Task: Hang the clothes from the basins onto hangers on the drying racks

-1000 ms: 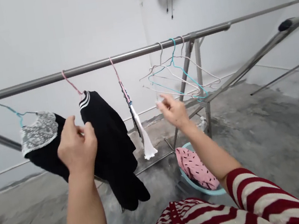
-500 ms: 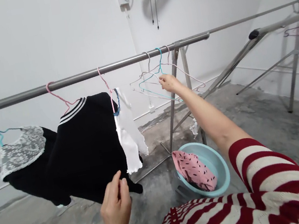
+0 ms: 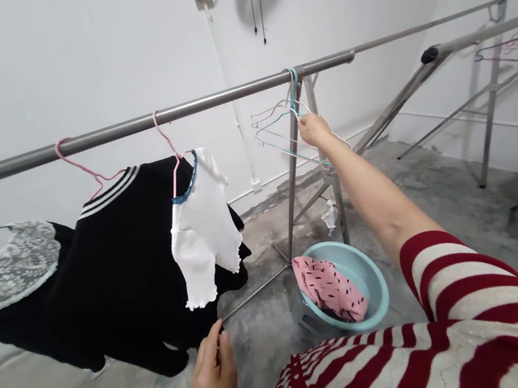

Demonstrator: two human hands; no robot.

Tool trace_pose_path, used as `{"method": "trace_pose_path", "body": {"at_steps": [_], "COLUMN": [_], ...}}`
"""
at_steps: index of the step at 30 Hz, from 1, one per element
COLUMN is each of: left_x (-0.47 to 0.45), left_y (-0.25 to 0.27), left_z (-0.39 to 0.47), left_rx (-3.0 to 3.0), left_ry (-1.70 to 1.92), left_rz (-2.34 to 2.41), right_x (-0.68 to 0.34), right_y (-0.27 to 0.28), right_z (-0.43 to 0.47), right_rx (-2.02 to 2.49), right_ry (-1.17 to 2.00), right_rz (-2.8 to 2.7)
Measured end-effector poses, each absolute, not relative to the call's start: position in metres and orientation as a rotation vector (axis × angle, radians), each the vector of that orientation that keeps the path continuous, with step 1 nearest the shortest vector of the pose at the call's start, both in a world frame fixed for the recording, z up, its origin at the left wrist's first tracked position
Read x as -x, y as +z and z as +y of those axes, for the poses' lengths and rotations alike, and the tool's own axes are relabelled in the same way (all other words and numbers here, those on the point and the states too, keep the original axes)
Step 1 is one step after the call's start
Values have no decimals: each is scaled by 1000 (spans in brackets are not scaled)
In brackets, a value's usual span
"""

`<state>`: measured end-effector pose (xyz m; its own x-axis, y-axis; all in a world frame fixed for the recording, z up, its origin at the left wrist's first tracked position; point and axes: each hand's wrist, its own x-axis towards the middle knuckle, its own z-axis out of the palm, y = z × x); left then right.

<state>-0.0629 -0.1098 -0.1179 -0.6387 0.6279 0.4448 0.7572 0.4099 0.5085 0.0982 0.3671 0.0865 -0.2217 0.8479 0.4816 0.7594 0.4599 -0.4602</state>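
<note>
My right hand (image 3: 314, 130) reaches out to the rail and is closed on the neck of a wire hanger, among a bunch of white and light-blue hangers (image 3: 275, 145) hung close together by the rack's leg. My left hand (image 3: 214, 370) is low in front of me, fingers loosely bent, thumb and forefinger slightly apart, nothing seen in it. Just above it a small white top with blue neck trim (image 3: 204, 222) hangs on a pink hanger (image 3: 166, 140). Beside that hang a black top with a striped collar (image 3: 122, 261) and a black garment with white lace (image 3: 15, 265).
The metal rail (image 3: 214, 99) runs across the view along a white wall. On the concrete floor a light-blue basin (image 3: 376, 287) holds pink dark-flecked cloth (image 3: 331, 291). A second rack with purple hangers (image 3: 512, 52) stands at the right.
My right hand has moved right along the rail, and the hangers have bunched up toward the rack's leg. The white top has turned to show more of its front. My left hand is slightly lower.
</note>
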Motion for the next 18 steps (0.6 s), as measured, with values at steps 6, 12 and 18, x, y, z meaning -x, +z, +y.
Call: {"method": "trace_pose_path", "body": {"at_steps": [6, 12, 18], "left_x": [49, 42, 28], "left_y": [-117, -126, -136], "left_z": [-102, -99, -92], "left_rx": [1388, 1430, 1503], "left_ry": [-1140, -1203, -1265], "left_rz": [-2468, -2530, -2559], "right_x": [-104, -126, -151], "right_y": [83, 79, 3], "right_z": [362, 279, 193], "right_rx": [1323, 1112, 845], "right_ry": [76, -251, -9], "right_rz": [-2025, -2045, -2241]}}
